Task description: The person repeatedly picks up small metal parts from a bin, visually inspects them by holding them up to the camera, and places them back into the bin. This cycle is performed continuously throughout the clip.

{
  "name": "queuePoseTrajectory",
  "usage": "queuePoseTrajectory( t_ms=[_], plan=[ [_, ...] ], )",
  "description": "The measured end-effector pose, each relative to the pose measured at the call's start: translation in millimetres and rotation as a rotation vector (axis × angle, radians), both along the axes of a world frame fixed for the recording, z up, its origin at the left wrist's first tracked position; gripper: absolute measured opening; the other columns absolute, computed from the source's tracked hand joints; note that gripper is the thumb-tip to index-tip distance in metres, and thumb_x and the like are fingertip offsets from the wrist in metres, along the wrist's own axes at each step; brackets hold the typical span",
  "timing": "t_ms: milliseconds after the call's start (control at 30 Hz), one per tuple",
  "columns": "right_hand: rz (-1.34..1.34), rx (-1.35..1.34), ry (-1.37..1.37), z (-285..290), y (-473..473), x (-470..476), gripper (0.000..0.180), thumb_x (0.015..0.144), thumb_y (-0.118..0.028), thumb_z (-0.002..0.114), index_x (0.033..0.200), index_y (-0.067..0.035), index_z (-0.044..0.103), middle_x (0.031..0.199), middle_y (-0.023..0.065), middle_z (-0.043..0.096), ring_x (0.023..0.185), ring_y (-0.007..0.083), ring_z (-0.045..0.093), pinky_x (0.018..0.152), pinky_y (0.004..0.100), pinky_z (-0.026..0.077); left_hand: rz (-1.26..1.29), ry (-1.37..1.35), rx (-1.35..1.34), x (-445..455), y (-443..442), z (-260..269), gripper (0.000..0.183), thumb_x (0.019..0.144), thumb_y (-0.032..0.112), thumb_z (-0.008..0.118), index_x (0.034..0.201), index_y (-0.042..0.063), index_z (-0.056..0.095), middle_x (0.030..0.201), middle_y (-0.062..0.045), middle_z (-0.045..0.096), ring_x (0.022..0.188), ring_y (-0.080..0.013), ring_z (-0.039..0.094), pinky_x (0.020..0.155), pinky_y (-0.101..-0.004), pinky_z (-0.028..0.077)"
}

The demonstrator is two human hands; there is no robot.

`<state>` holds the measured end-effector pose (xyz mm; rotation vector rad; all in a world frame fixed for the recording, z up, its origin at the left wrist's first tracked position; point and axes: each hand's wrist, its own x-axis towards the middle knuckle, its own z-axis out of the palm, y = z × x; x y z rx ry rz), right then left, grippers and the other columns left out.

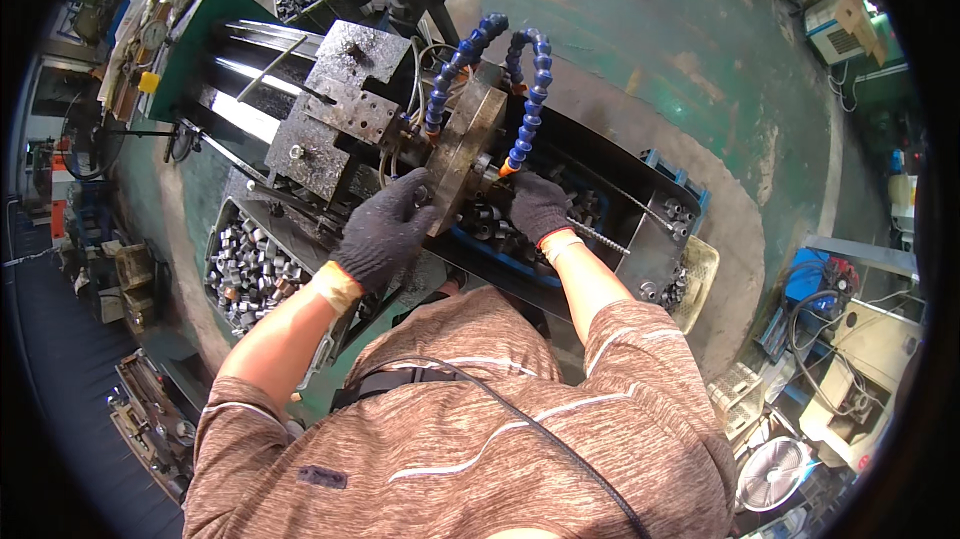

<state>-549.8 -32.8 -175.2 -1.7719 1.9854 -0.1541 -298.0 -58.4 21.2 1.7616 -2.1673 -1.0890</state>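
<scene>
My left hand, in a dark knit glove, is at the left side of an upright thick metal plate on a metalworking machine. Its fingertips reach a small round part beside the plate; whether they grip it is unclear. My right hand, gloved alike, is right of the plate, just below the orange nozzle of a blue segmented coolant hose. A short metal cylinder projects from the plate near that hand. The right fingers are partly hidden, so I cannot tell what they hold.
Metal sleeves fill a bin at left, and more lie in the machine's trough. Twisted rods extend towards a metal shelf at right. The oily slide block is left of the plate. A fan stands lower right.
</scene>
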Motion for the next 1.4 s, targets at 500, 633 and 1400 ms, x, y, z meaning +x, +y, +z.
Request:
queuePoseTrajectory(
  t_ms=[500, 633, 1400],
  plan=[
    [-0.061, -0.163, -0.003, 10.0, 10.5, 6.6, 0.028, 0.083, -0.017, 0.066, 0.108, -0.005, 0.072, 0.090, 0.0197, 0.074, 0.082, 0.0399, 0.073, 0.074, 0.0487, 0.059, 0.351, 0.181, -0.817, 98.3, 14.2, 48.2, 0.064, 0.108, 0.005, 0.057, 0.165, 0.002, 0.029, 0.168, -0.015, 0.039, 0.151, -0.0263, 0.040, 0.126, -0.0393, 0.030],
    [-0.125, -0.501, -0.111, 56.6, 56.7, -16.9, 0.047, 0.089, -0.035, 0.073, 0.127, -0.008, 0.067, 0.119, 0.0174, 0.072, 0.109, 0.0365, 0.069, 0.093, 0.0491, 0.055, -0.214, -0.206, -0.954, 225.7, -39.5, 3.3, 0.042, 0.103, -0.004, 0.054, 0.144, 0.006, 0.062, 0.158, -0.019, 0.051, 0.144, -0.0346, 0.050, 0.119, -0.0442, 0.043],
    [-0.762, -0.323, -0.171, -53.4, 279.2, -197.4, 0.029, 0.093, -0.029, 0.064, 0.112, -0.010, 0.075, 0.114, 0.0167, 0.074, 0.104, 0.0406, 0.069, 0.094, 0.0484, 0.056, 0.397, 0.775, -0.109, 31.3, 53.2, -58.9, 0.061, 0.108, 0.017, 0.061, 0.164, 0.008, 0.037, 0.161, -0.014, 0.046, 0.139, -0.0280, 0.052, 0.110, -0.0386, 0.048]
  ],
)
